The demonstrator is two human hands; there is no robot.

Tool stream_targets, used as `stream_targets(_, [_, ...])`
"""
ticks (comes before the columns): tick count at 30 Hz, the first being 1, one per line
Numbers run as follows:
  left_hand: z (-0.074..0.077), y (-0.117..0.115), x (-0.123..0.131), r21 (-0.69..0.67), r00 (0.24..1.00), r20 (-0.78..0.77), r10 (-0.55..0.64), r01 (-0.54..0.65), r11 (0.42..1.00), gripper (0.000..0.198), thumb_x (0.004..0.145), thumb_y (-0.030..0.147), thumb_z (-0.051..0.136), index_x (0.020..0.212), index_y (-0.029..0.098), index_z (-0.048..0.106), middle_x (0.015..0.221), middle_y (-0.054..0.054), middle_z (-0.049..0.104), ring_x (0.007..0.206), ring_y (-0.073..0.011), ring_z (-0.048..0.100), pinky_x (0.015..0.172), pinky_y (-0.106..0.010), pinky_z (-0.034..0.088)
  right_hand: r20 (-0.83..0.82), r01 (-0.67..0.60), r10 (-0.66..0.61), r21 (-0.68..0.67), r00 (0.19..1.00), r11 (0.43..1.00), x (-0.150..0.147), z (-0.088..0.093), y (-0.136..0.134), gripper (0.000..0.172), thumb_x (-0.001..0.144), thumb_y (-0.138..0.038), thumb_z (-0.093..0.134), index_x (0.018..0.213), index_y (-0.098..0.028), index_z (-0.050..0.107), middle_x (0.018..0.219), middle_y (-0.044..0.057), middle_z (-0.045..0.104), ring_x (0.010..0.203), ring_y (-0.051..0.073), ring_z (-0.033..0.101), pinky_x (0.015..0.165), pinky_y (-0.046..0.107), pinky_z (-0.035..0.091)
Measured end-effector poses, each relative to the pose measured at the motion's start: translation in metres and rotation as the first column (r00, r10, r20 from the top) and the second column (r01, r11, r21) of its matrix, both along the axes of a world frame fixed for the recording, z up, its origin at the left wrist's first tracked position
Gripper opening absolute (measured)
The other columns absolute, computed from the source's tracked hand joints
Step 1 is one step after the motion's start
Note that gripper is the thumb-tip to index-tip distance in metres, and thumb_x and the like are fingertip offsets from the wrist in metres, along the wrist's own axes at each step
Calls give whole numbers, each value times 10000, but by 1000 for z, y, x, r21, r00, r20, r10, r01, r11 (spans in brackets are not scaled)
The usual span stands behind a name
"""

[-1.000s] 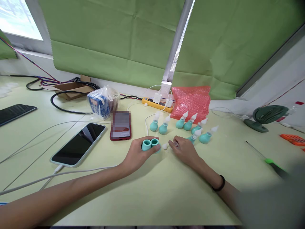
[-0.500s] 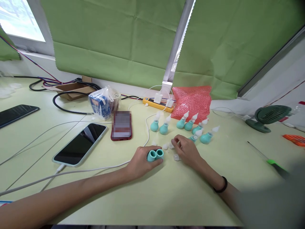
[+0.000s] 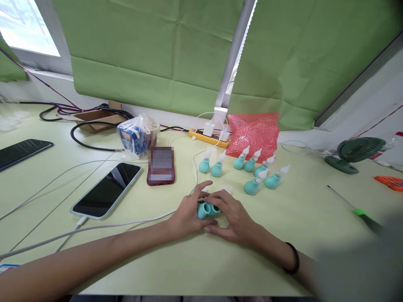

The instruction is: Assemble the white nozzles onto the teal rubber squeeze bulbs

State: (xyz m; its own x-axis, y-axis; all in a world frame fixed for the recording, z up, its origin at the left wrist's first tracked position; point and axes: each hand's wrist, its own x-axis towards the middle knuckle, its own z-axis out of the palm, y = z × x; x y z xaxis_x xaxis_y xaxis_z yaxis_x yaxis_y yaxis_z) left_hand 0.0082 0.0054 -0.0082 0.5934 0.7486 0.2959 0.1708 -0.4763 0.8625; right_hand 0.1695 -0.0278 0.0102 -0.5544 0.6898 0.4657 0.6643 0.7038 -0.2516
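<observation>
Two teal rubber bulbs (image 3: 203, 210) sit together between my hands, their round open mouths turned toward me. My left hand (image 3: 185, 214) is around them from the left, its thumb along the near side and one finger raised. From the right, my right hand (image 3: 234, 216) curves over the right-hand bulb, fingertips at its top and thumb in front. My fingers partly hide both bulbs. Clear plastic tips (image 3: 227, 189) lie just behind my right hand, mostly covered. Beyond stand several teal bulbs with clear nozzles, the nearest teal bulb (image 3: 251, 187) tilted to the right.
A phone (image 3: 107, 191) on a white cable lies left, beside a red-cased phone (image 3: 160, 165). At the back are a yellow power strip (image 3: 201, 136), a pink bubble-wrap pouch (image 3: 253, 136) and a bagged blue package (image 3: 134, 136). A screwdriver (image 3: 355, 212) and green fan (image 3: 359, 151) stand right.
My right hand has left the small clear tips and moved left and nearer, onto the two bulbs. One left finger has lifted. The bulbs have shifted slightly right and toward me.
</observation>
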Motion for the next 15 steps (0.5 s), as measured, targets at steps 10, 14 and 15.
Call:
stream_targets(10, [1, -1, -1, 127, 997, 64, -48, 39, 991, 860, 498, 284, 716, 1180, 213, 196, 1032, -72, 446, 975, -219, 472, 850, -365, 405, 137, -206, 169, 336, 976, 919, -8, -1, 20, 314, 828, -363, 375, 684, -150, 555, 582, 37, 557, 552, 120, 516, 458, 225, 371])
stream_targets(14, [8, -5, -7, 189, 989, 137, -49, 23, 982, 725, 613, 282, 638, 1187, 206, 202, 1151, -100, 358, 1081, -231, 369, 930, -403, 330, 125, -9, -28, 285, 992, 958, 7, 32, 17, 322, 829, -386, 365, 675, -179, 559, 567, 22, 550, 509, 107, 497, 446, 220, 350])
stream_targets(15, [8, -6, -8, 187, 988, 149, -38, 9, 982, 630, 672, 263, 578, 1184, 197, 218, 1163, -103, 345, 1089, -227, 356, 935, -405, 324, 79, 84, -112, 293, 991, 952, 13, 43, 19, 335, 823, -409, 364, 662, -185, 554, 556, 19, 543, 502, 109, 489, 457, 226, 354])
